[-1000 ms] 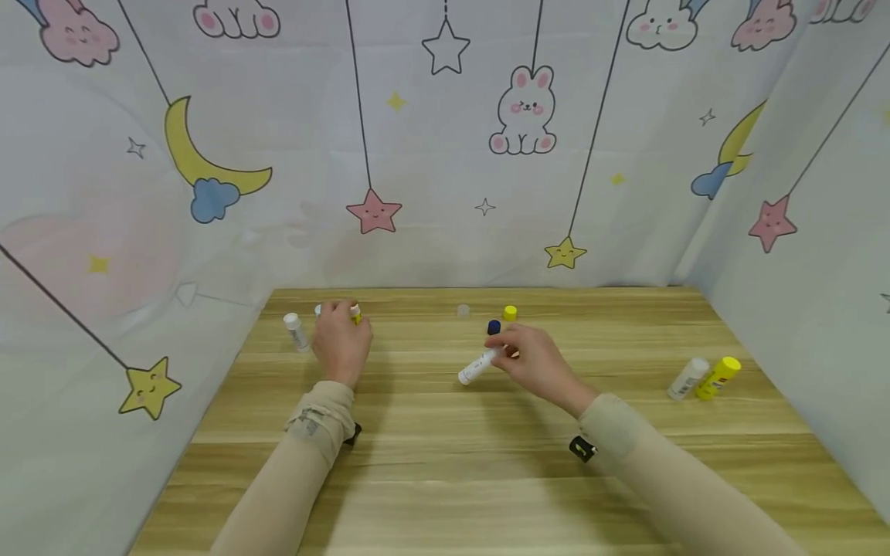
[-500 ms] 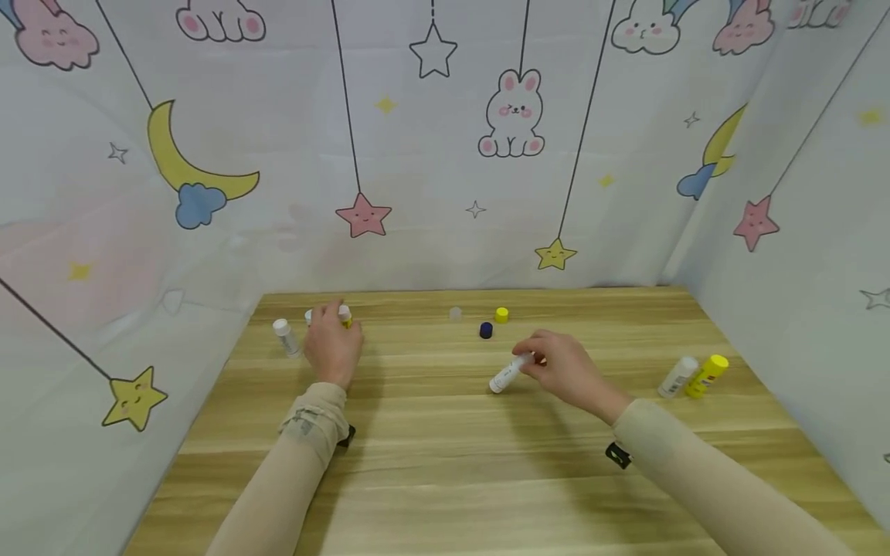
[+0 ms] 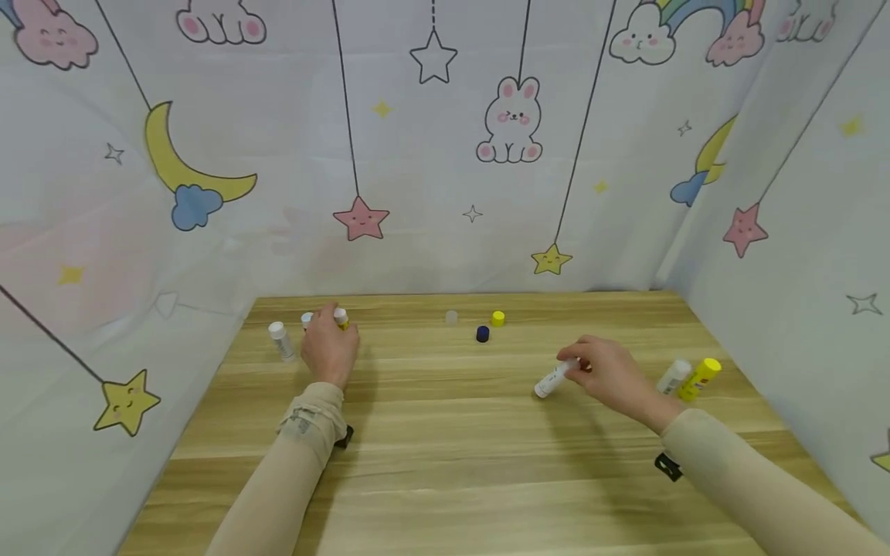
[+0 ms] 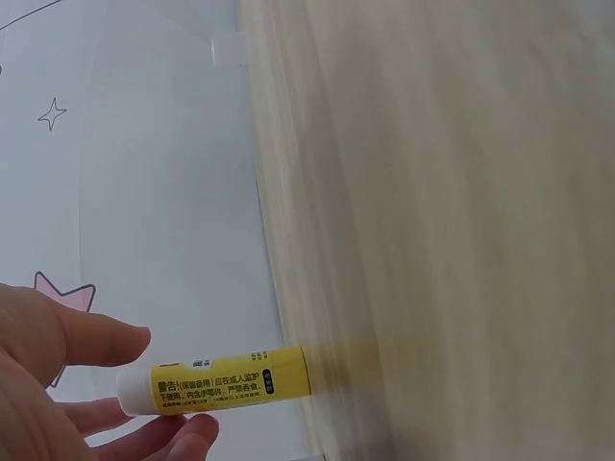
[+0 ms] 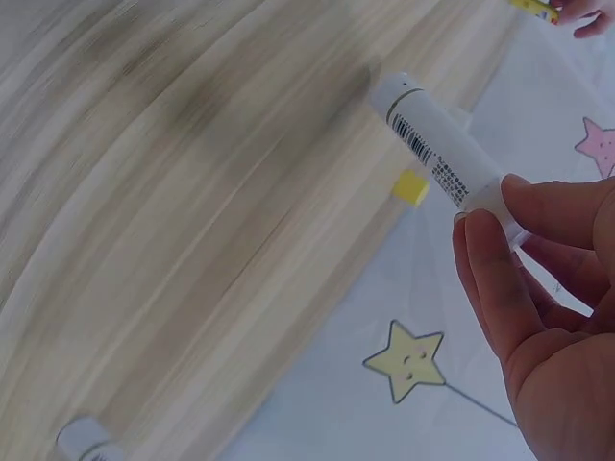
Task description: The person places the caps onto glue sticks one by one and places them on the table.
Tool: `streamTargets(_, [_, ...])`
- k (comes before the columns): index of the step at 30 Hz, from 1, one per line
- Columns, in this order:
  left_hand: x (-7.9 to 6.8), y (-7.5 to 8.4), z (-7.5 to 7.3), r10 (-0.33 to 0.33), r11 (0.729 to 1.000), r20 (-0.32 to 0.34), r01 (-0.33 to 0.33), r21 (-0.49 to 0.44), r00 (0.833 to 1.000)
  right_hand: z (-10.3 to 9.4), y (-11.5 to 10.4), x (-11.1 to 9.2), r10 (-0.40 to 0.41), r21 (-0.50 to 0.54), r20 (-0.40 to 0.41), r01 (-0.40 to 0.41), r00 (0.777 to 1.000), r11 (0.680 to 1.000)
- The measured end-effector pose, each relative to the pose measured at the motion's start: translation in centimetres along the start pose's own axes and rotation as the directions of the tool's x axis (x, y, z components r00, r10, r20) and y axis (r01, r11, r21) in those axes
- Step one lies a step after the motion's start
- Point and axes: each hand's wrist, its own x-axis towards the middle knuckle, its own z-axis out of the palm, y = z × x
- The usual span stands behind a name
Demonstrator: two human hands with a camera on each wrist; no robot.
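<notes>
My right hand [image 3: 612,378] pinches a white glue stick [image 3: 552,380] near its upper end. The tube is tilted, and its barcode shows in the right wrist view. At the back left, my left hand [image 3: 330,345] is beside a yellow glue stick [image 4: 226,382] with a white cap, standing on the table. In the left wrist view its thumb [image 4: 110,338] stays apart from the cap, while the other fingers are loosely bent near the tube. A white glue stick [image 3: 281,341] stands left of that hand; another pale-topped one [image 3: 307,319] is partly hidden behind it.
A white glue stick [image 3: 673,378] and a yellow glue stick [image 3: 700,379] stand together at the right of the wooden table [image 3: 445,479]. Toward the back lie a clear cap [image 3: 451,317], a yellow cap [image 3: 498,318] and a dark blue cap [image 3: 483,334]. Patterned cloth [image 3: 431,154] surrounds the table.
My right hand has carried the white glue stick rightward, away from the dark blue cap and toward the pair at the right. The left hand has kept its place by the yellow glue stick.
</notes>
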Motion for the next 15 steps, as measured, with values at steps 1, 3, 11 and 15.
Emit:
streamTargets(1, [0.0, 0.0, 0.0, 0.002, 1.000, -0.002, -0.002, -0.001, 1.000, -0.2, 0.2, -0.3, 0.007, -0.006, 0.001, -0.007, 1.000, 1.000])
streamTargets(3, [0.0, -0.1, -0.1, 0.000, 1.000, -0.006, 0.000, 0.000, 1.000, -0.6, 0.7, -0.8, 0.019, -0.014, 0.001, -0.019, 1.000, 1.000])
streamTargets(11, [0.1, -0.2, -0.1, -0.039, 0.999, 0.001, 0.039, 0.031, 0.999, -2.5, 2.3, -2.0, 0.048, -0.054, 0.021, -0.047, 0.999, 0.997])
streamTargets(15, [0.1, -0.3, -0.1, -0.061, 0.997, 0.021, 0.060, 0.040, 0.998, -3.3, 2.8, -2.2, 0.075, -0.068, 0.049, -0.072, 0.996, 0.995])
